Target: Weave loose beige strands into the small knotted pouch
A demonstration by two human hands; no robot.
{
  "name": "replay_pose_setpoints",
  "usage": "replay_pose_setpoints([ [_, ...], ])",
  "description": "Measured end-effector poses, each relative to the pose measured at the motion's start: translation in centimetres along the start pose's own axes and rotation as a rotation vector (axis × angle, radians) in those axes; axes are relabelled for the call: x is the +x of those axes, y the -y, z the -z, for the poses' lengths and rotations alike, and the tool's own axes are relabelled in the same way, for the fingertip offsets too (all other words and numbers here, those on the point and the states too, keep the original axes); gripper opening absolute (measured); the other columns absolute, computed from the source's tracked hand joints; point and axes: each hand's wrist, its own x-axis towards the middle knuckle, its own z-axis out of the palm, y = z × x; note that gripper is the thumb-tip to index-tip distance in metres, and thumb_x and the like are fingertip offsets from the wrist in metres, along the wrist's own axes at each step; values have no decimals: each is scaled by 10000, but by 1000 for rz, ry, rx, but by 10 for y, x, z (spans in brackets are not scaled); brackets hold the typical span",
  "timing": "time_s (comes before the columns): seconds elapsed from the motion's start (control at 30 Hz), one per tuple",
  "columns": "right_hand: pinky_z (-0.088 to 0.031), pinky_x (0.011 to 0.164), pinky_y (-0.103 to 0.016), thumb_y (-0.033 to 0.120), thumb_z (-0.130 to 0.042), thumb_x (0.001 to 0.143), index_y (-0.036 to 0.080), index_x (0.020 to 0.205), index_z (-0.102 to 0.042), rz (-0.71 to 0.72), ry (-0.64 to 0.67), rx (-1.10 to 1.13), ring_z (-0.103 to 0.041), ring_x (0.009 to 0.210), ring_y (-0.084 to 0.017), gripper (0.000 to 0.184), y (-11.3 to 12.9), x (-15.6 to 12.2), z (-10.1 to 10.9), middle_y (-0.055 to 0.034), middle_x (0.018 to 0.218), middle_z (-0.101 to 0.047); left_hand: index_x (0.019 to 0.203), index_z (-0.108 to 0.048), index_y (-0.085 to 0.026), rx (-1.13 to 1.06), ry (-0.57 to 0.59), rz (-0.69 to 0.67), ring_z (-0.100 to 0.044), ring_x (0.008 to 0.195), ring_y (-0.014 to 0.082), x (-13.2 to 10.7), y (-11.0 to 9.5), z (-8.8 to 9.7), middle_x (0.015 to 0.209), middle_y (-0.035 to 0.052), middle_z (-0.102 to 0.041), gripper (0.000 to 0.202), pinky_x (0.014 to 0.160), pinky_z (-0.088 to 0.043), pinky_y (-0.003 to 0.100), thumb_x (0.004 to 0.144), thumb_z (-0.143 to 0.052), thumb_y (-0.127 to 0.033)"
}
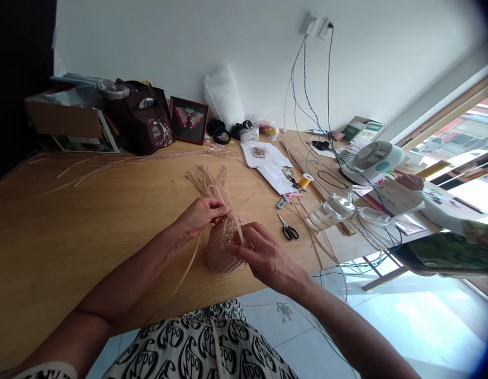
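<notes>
Woven basket (223, 248) tilted, long axis running away from the body, loose strands (206, 181) fanning beyond the closed left hand (200, 216); right hand (265, 258) narrowly pinching a strand (239, 227) beside it.

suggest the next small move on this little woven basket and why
Probably, with the left hand holding the gathered cane strips, the right hand should press the strip under its fingers snugly into the woven basket, since the strips above the weave splay loose.
</notes>
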Motion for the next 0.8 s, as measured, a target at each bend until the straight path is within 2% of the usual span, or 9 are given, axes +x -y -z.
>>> replay_pose_setpoints([
  [0.1, -475, 735, -280, 15, -426, 836, 299, 1180, -489, -99, -301, 163, -542, 912, -143, 451, -16, -6, -4, -49, 1045, -524, 622, -617, -98, 11, 7, 6, -362, 460, 36, 1, -1, 3, 514, -34, -486, 211, 474, -258, 199, 621, -710, -288],
  [0.17, -492, 737, -289, 66, -465, 843, 316, 1292, -357, -258, -509, 305, -572, 869, -130, 526, -30, -7, -8, -48, 1063, -529, 630, -618, -101, 28, 45, 19, -354, 444, 31, 2, -1, 5, 516, -34, -491, 214, 461, -247, 197, 624, -713, -292],
  [0.2, -496, 741, -298, 105, -491, 844, 304, 1322, -311, -343, -542, 370, -579, 858, -132, 548, -36, -5, -10, -52, 1061, -541, 634, -617, -102, 38, 64, 25, -352, 438, 30, 2, -1, 5, 519, -33, -495, 217, 455, -242, 197, 629, -711, -298],
  [0.27, -495, 732, -300, 188, -543, 833, 248, 1291, -382, -471, -409, 460, -585, 851, -141, 490, -46, 0, -12, -59, 1025, -580, 647, -617, -107, 53, 85, 27, -347, 431, 30, 1, 0, 5, 517, -33, -496, 225, 444, -236, 194, 639, -704, -313],
  [0.33, -481, 701, -283, 252, -568, 818, 187, 1063, -583, -524, -162, 490, -587, 808, -144, 254, -51, 6, -12, -51, 902, -629, 662, -617, -109, 61, 85, 16, -348, 432, 30, 1, 0, 5, 521, -35, -495, 233, 439, -238, 189, 640, -704, -323],
  [0.4, -457, 650, -262, 282, -559, 821, 159, 820, -637, -539, -36, 485, -568, 700, -121, 146, -55, 10, -10, -30, 760, -635, 668, -616, -106, 63, 84, 7, -354, 436, 28, 0, -2, 4, 531, -33, -502, 243, 439, -245, 184, 631, -711, -327],
  [0.57, -410, 575, -255, 312, -558, 812, 155, 732, -617, -578, -77, 410, -507, 616, -104, 186, -87, -6, -6, -8, 677, -603, 658, -620, -99, 58, 95, 23, -371, 435, 28, -1, -5, 3, 552, -14, -534, 260, 438, -248, 183, 607, -728, -330],
  [0.7, -333, 462, -256, 283, -565, 792, 174, 660, -616, -648, 25, 284, -423, 472, -93, 179, -122, -27, -3, 21, 516, -530, 670, -632, -101, 61, 105, 20, -365, 443, 25, -1, -4, 4, 574, -9, -549, 241, 447, -254, 187, 631, -717, -323],
  [0.8, -356, 513, -273, 236, -530, 802, 179, 699, -656, -609, -19, 120, -486, 530, -117, 172, -122, -18, 1, -15, 603, -602, 682, -633, -105, 74, 105, 17, -365, 451, 28, 0, -2, 4, 579, -10, -545, 237, 450, -260, 190, 646, -710, -327],
])
